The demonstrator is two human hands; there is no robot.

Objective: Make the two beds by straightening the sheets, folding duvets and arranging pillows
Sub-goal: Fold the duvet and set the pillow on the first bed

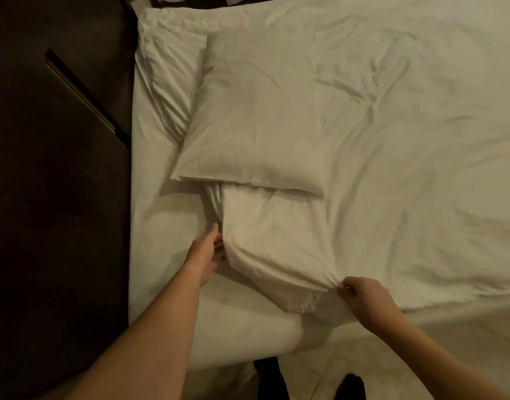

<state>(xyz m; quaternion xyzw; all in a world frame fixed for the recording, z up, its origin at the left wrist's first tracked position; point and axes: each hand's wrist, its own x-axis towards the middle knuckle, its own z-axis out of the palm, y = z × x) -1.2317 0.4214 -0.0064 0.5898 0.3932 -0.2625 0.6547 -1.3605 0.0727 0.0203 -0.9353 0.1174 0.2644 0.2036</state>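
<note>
Both hands' grip clamps the white duvet [276,249]: left hand [204,255], right hand [363,298]; no writing readable.

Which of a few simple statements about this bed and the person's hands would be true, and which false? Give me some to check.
1. The right hand pinches a bunched edge of the duvet. True.
2. The pillow lies on the floor. False: it lies on the bed, partly on the duvet.
3. The left hand is at the duvet's left side, fingers tucked against the fabric. True.
4. The duvet is folded into a neat stack. False: it is spread out and wrinkled.
5. All the bedding in view is white. True.
</note>
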